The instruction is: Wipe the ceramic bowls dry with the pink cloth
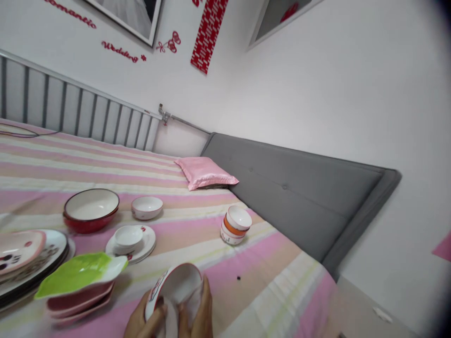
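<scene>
A white bowl (pixel 183 277) with a red rim and a printed outer side is tilted up at the bottom middle. My left hand (pixel 146 317) grips its left side, the thumb over the rim. My right hand (pixel 200 314) is wrapped round the right side, its thumb inside. A pale cloth (pixel 171 319) lies bunched between the thumbs, partly inside the bowl. Which hand has the firmer hold of the cloth, I cannot tell. To the left, a green leaf-shaped dish (pixel 77 277) rests on pink dishes (pixel 79 303).
A stack of small bowls (pixel 235 225) stands to the right on the striped bedspread (pixel 271 277). Behind left are a red bowl (pixel 89 225), a small bowl (pixel 147 208), saucers (pixel 150 241) and stacked plates (pixel 59 244). A pink pillow (pixel 206 171) lies by the grey headboard (pixel 289 188).
</scene>
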Motion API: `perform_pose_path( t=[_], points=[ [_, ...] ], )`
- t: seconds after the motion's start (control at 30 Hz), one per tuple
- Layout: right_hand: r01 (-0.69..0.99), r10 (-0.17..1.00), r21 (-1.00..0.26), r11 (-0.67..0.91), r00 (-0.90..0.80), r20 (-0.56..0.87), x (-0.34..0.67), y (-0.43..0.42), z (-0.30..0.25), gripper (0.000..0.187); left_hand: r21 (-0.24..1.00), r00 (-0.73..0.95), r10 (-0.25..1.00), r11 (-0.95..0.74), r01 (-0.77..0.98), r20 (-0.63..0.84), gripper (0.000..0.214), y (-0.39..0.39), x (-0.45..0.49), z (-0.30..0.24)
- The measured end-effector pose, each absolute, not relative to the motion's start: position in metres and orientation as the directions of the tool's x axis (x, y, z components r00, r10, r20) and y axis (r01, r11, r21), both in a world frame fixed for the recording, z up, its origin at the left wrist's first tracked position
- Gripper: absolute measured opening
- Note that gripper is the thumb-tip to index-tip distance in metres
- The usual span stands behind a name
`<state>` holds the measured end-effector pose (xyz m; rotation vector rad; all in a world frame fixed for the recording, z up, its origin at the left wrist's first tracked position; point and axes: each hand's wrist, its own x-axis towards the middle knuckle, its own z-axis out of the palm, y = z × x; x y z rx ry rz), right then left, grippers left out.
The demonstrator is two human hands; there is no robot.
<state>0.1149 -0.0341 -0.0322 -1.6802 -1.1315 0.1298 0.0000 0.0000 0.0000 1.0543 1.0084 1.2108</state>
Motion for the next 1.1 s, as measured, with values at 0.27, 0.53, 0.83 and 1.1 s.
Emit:
perform_pose_path(
  t=[0.27, 0.53, 0.83, 1.1],
  points=[
    [0.595, 0.802, -0.8, 0.075, 0.44, 0.403, 0.14, -0.046, 0.009, 0.049, 0.96, 0.093, 0.993, 0.1, -0.262, -0.078, 0.054, -0.012, 0.01, 0.016],
    [0.554, 0.634, -0.833, 0.004, 0.643, 0.43, 0.173, -0.048, 0.032, 0.033, 0.922, 0.085, 0.992, 0.123, -0.367, -0.098, 0.052, -0.016, 0.016, 0.02],
    [0.627, 0.216, -0.745, 0.228, 0.714, 0.666, 0.181, -0.054, 0.06, 0.013, 0.971, 0.23, 0.97, 0.128, -0.201, -0.08, 0.055, -0.021, 0.023, 0.025],
    [0.758, 0.849, -0.545, 0.358, -0.02, 0.529, 0.147, -0.057, 0.04, 0.038, 0.994, 0.296, 0.949, -0.091, -0.064, 0.106, 0.059, -0.018, 0.025, 0.025]
  ],
)
